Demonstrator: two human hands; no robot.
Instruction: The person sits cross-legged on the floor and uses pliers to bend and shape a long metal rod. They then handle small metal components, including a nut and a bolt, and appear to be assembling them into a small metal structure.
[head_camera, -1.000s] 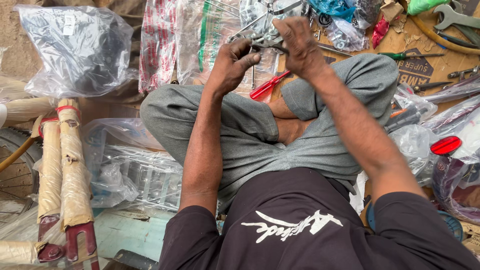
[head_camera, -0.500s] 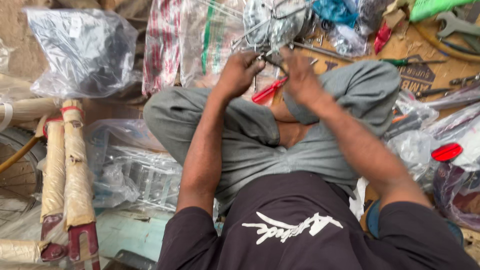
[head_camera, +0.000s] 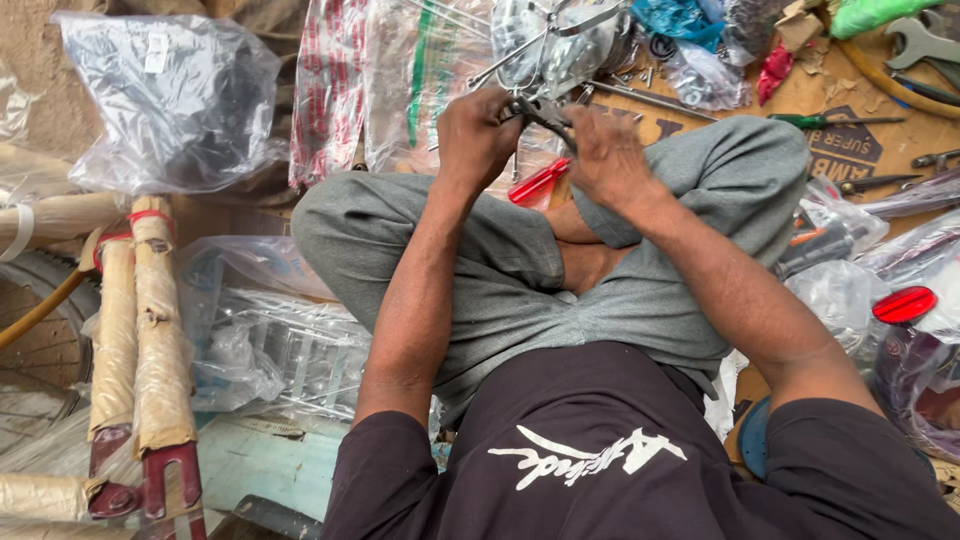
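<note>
Head view, steeply down, close.

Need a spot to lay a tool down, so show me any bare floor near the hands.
Bare cardboard between the green screwdriver and plastic bags. Crowded around the left hand, right hand and pliers.

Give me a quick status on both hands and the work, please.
Left hand grips small metal part. Right hand holds dark pliers on it. Red-handled tool lies beneath.
</note>
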